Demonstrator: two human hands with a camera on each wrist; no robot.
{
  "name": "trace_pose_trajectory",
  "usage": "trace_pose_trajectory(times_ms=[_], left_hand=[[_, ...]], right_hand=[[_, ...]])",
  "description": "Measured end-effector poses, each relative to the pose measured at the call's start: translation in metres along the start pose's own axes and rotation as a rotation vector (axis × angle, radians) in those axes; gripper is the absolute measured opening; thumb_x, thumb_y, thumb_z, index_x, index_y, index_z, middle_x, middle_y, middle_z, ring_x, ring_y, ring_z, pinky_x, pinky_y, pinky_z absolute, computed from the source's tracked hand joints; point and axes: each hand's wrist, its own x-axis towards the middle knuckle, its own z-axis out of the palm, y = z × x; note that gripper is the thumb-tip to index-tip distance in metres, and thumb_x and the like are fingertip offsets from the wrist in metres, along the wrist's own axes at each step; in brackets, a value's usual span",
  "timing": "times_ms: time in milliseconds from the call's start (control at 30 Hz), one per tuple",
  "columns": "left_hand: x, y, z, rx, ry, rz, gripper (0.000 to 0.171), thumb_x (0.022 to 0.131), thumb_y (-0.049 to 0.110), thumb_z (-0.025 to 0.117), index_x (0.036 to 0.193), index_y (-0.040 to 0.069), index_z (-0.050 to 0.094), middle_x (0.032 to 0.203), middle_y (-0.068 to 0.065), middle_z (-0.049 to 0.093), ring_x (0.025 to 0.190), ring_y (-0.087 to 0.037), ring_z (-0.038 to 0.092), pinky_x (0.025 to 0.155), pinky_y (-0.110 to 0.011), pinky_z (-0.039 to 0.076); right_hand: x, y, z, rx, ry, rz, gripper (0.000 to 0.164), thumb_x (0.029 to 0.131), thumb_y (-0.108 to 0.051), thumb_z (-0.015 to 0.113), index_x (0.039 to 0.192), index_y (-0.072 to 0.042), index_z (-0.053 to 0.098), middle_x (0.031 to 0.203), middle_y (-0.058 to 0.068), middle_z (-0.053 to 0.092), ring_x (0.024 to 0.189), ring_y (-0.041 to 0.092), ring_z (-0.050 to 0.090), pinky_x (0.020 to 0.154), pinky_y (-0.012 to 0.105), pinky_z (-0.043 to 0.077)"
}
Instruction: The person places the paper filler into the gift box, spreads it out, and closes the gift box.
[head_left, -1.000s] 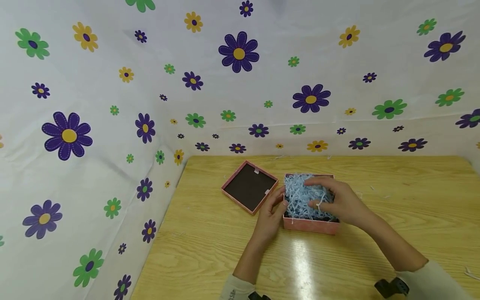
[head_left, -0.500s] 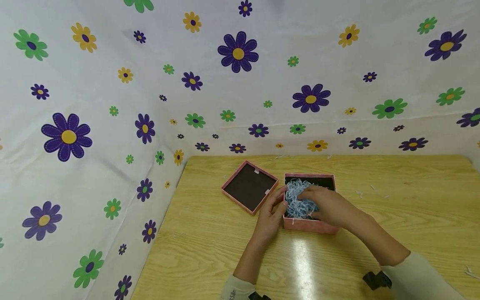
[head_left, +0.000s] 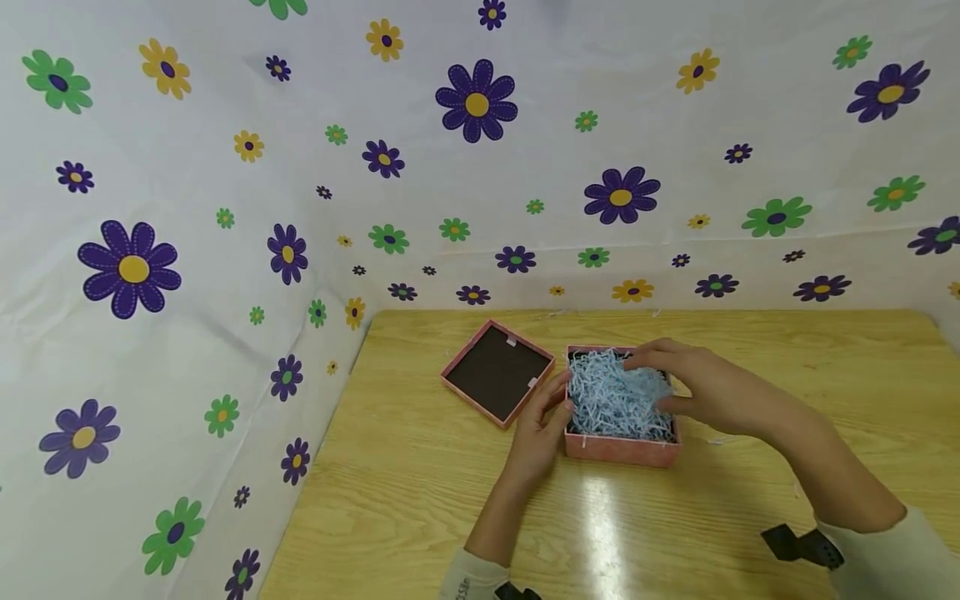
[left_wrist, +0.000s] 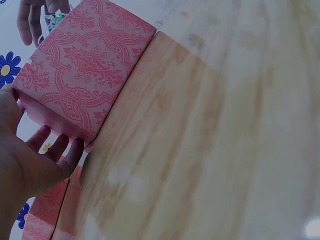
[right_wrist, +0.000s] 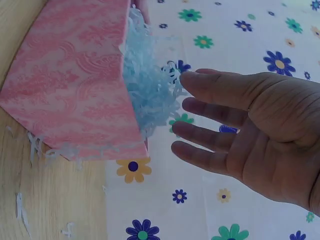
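Note:
A pink patterned box (head_left: 622,451) stands uncovered on the wooden table, filled with pale blue paper shreds (head_left: 606,398). My left hand (head_left: 537,432) rests against its left side; the left wrist view shows spread fingertips (left_wrist: 75,150) touching that wall. Over the right part of the box hovers my right hand (head_left: 712,390), thumb and fingers apart. In the right wrist view its fingers (right_wrist: 205,130) are loosely extended beside the shreds (right_wrist: 150,85), with nothing held between them. Some shreds bulge above the rim there.
Left of the box lies its lid (head_left: 497,375), dark inside facing up, close to the left hand. Loose paper strips (right_wrist: 21,210) are scattered on the table (head_left: 397,492). A white flower-printed cloth (head_left: 547,167) rises behind and at left.
My right hand pushed down into the shreds, bunching them leftward, then lifted off to the right. The shreds now spread across the box again. My left hand has stayed at the box's side.

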Motion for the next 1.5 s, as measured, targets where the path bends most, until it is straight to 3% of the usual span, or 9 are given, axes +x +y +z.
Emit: trace_pose_trajectory(times_ms=[200, 400, 533, 733, 833, 1033, 1233, 1400, 1500], left_hand=[[0.003, -0.001, -0.002, 0.0, -0.011, 0.021, 0.046, 0.112, 0.022, 0.054, 0.157, 0.029, 0.052, 0.16, 0.006, 0.049, 0.144, -0.024, 0.05, 0.116, -0.042, 0.045], [0.004, -0.001, -0.001, -0.013, -0.021, 0.036, 0.045, 0.112, 0.022, 0.054, 0.157, 0.027, 0.052, 0.16, 0.004, 0.049, 0.144, -0.026, 0.05, 0.115, -0.042, 0.045], [0.003, -0.002, 0.001, -0.014, -0.03, 0.041, 0.046, 0.112, 0.021, 0.054, 0.157, 0.027, 0.052, 0.161, 0.005, 0.048, 0.145, -0.026, 0.049, 0.115, -0.043, 0.045], [0.003, -0.003, 0.004, -0.011, -0.034, 0.04, 0.047, 0.112, 0.021, 0.055, 0.158, 0.025, 0.051, 0.162, 0.004, 0.048, 0.145, -0.027, 0.049, 0.116, -0.045, 0.044], [0.003, -0.003, 0.006, -0.015, -0.035, 0.031, 0.047, 0.112, 0.021, 0.055, 0.158, 0.025, 0.052, 0.162, 0.004, 0.048, 0.145, -0.026, 0.049, 0.116, -0.044, 0.044], [0.002, -0.002, 0.005, -0.01, -0.031, 0.028, 0.047, 0.112, 0.021, 0.054, 0.158, 0.026, 0.051, 0.161, 0.005, 0.049, 0.145, -0.025, 0.049, 0.116, -0.043, 0.044], [0.002, -0.002, -0.001, -0.006, -0.032, 0.033, 0.047, 0.112, 0.022, 0.056, 0.158, 0.029, 0.051, 0.161, 0.01, 0.048, 0.146, -0.022, 0.048, 0.116, -0.041, 0.044], [0.002, -0.001, -0.004, -0.015, -0.042, 0.026, 0.047, 0.112, 0.023, 0.055, 0.158, 0.031, 0.051, 0.161, 0.008, 0.048, 0.146, -0.024, 0.048, 0.114, -0.042, 0.046], [0.002, 0.001, -0.004, -0.023, -0.042, 0.014, 0.047, 0.112, 0.023, 0.055, 0.158, 0.029, 0.051, 0.162, 0.006, 0.047, 0.146, -0.025, 0.048, 0.113, -0.043, 0.047]], right_hand=[[0.001, 0.007, 0.003, 0.013, 0.131, -0.031, 0.046, 0.093, 0.0, 0.079, 0.137, -0.006, 0.068, 0.131, 0.012, 0.069, 0.112, 0.032, 0.068, 0.088, 0.048, 0.06], [0.017, 0.011, 0.033, 0.045, 0.083, 0.003, 0.043, 0.09, -0.004, 0.083, 0.131, -0.002, 0.069, 0.129, 0.016, 0.07, 0.108, 0.032, 0.071, 0.087, 0.047, 0.062], [0.03, 0.012, 0.051, -0.093, 0.063, 0.042, 0.048, 0.085, -0.003, 0.087, 0.13, 0.002, 0.069, 0.131, 0.023, 0.066, 0.115, 0.04, 0.068, 0.093, 0.054, 0.059], [0.041, 0.014, 0.069, -0.367, 0.048, 0.092, 0.053, 0.08, -0.006, 0.092, 0.125, 0.008, 0.069, 0.118, 0.026, 0.066, 0.101, 0.043, 0.069, 0.083, 0.052, 0.061], [0.04, 0.011, 0.07, -0.4, 0.031, 0.106, 0.054, 0.079, -0.009, 0.093, 0.125, 0.007, 0.069, 0.114, 0.024, 0.067, 0.098, 0.041, 0.07, 0.079, 0.051, 0.062], [0.03, -0.006, 0.051, -0.401, 0.09, 0.131, 0.057, 0.084, -0.011, 0.09, 0.134, 0.002, 0.068, 0.133, 0.026, 0.065, 0.12, 0.047, 0.065, 0.089, 0.057, 0.06], [0.03, -0.012, 0.042, -0.389, 0.208, -0.048, 0.046, 0.087, -0.008, 0.087, 0.13, -0.003, 0.072, 0.131, 0.02, 0.069, 0.12, 0.044, 0.066, 0.095, 0.059, 0.057], [0.044, 0.002, 0.06, -0.349, 0.151, -0.226, 0.047, 0.085, -0.009, 0.088, 0.129, -0.007, 0.074, 0.136, 0.017, 0.068, 0.128, 0.044, 0.062, 0.104, 0.062, 0.051], [0.051, 0.01, 0.072, -0.35, 0.104, -0.24, 0.05, 0.085, -0.009, 0.089, 0.132, -0.008, 0.073, 0.139, 0.016, 0.067, 0.13, 0.045, 0.06, 0.105, 0.063, 0.049]])
